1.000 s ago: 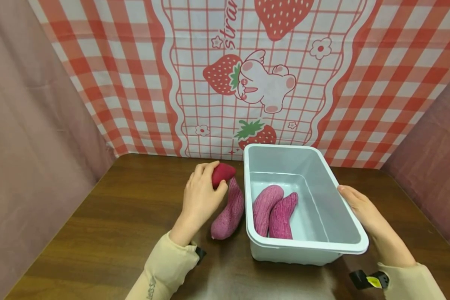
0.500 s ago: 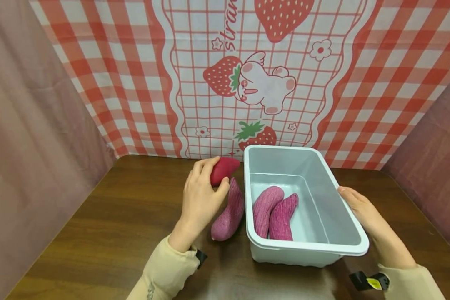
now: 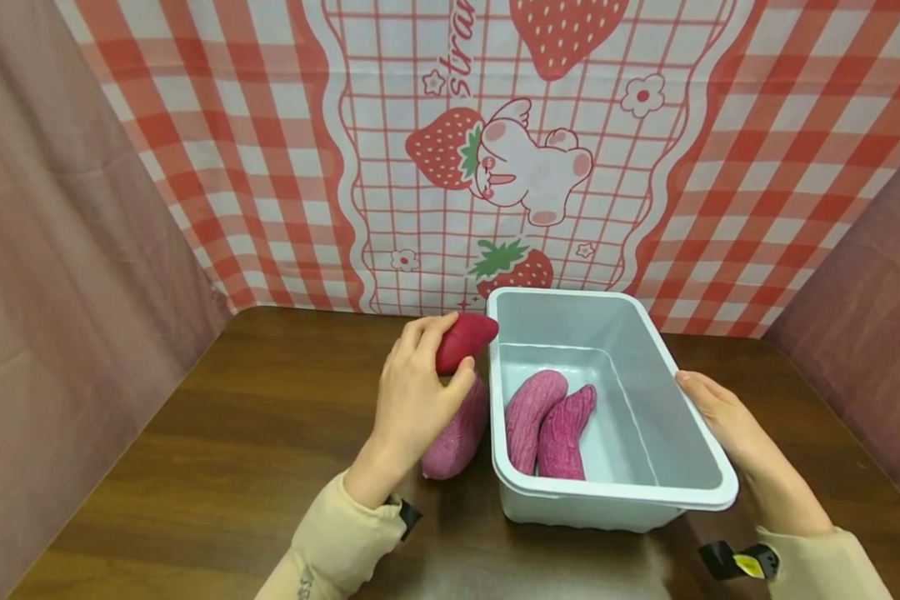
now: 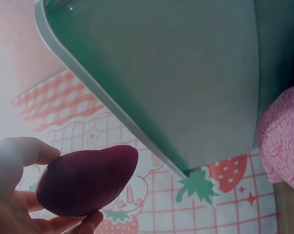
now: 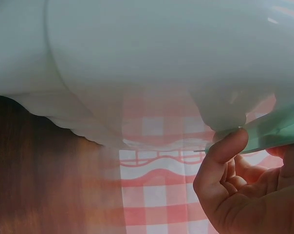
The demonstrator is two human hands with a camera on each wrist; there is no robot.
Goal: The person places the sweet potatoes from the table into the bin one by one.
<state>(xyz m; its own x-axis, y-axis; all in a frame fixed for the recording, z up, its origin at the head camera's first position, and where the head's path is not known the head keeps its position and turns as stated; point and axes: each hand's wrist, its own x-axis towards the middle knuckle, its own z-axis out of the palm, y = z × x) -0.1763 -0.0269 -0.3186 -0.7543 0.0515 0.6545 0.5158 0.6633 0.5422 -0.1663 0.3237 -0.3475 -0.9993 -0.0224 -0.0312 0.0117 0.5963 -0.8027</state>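
Observation:
My left hand [image 3: 414, 392] holds a smooth, dark red sweet potato [image 3: 467, 342] between thumb and fingers. It is lifted beside the left rim of a pale grey plastic tub [image 3: 690, 497], its pointed tip at the rim in the head view. The left wrist view shows this sweet potato [image 4: 88, 180] from below, outside the tub wall. Under my left hand, a pink-purple sweet potato [image 3: 456, 442] lies on the table, partly hidden. Two wrinkled ones, one pink [image 3: 534, 417] and one magenta [image 3: 566, 433], lie inside the tub. My right hand [image 3: 727, 421] grips the tub's right rim.
A brown wooden table [image 3: 217, 450] carries everything. Behind it hangs a checked cloth [image 3: 270, 167] with strawberry prints, close to the tub's far end. Pink curtains [image 3: 67, 250] close off both sides.
My left hand has moved right and slightly up with the dark red sweet potato, towards the tub's left rim. It now covers more of the sweet potato on the table. The right hand stays put.

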